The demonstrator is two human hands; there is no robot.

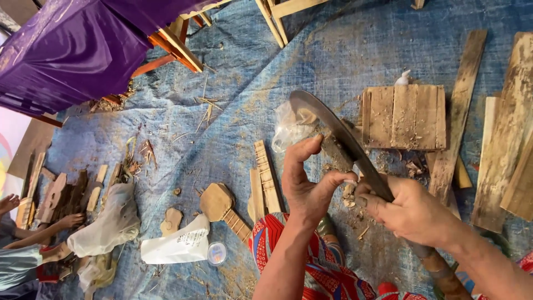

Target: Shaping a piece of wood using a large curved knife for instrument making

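Carving underway, not finished. Left hand (308, 186) pinches a small wood piece (348, 191), mostly hidden between both hands. Right hand (413, 211) clamps a machete (338, 136), blade rising up-left. Shavings (388, 164) just beyond the hands; shaped pieces (219, 203) lie left.

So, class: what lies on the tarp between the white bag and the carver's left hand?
A paddle-shaped wooden piece with a ridged neck, seen in the head view.
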